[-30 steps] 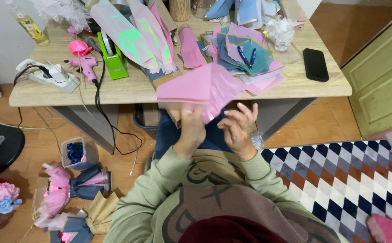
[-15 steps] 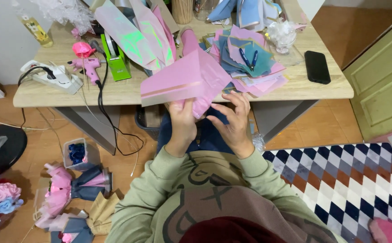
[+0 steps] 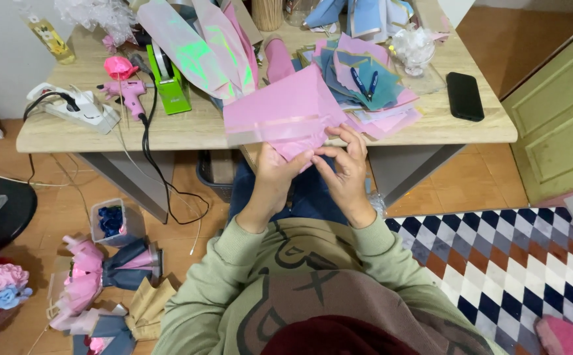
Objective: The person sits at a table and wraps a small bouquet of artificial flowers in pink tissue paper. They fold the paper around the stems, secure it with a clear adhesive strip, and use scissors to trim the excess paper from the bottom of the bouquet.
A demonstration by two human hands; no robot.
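- Hands first: the left hand pinches the lower corner of a pink paper sheet, fingers closed on it, and the right hand closes its fingertips on the same gathered corner from the other side.
- The sheet is held in the air just over the near edge of the wooden table, fanned open upward, with a pale band across its lower part.
- Step in hand, as a judgement: the bottom of the sheet is being gathered or folded into a point; the next move seems to need a firm pinch at this corner while the upper part stays spread.
- Behind the sheet lies a stack of pink and teal sheets with two blue pens on it, very near, so it may catch the paper.
- Farther left stand a green tape dispenser, a pink glue gun and a white power strip.
- At the right is a black phone.
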